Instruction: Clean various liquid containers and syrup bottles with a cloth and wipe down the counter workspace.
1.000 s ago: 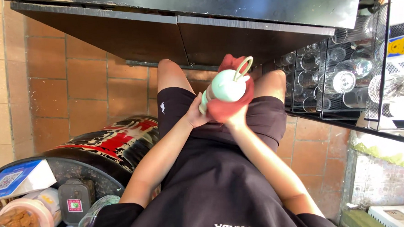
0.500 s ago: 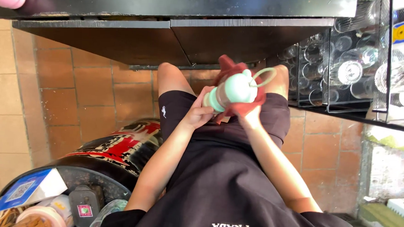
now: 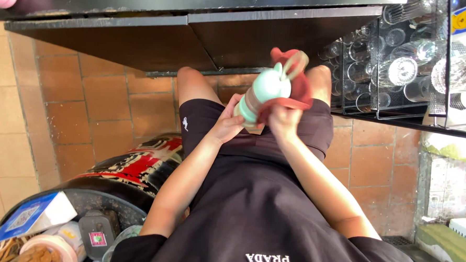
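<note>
Head camera, steeply downward, close over hands [image 3: 254,124]

Café or bar service area: clear rack of upturned drinking glasses [image 3: 398,59] (stacked in rows), dark counter [image 3: 195,24] overhead, terracotta tile floor [image 3: 108,99], lined waste bin [image 3: 120,184] holding cartons and cups.

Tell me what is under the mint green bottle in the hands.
A red cloth lies under and around the mint green bottle, held there by the right hand; the left hand grips the bottle's base. Below are black shorts. The bottle's underside is covered.
</note>
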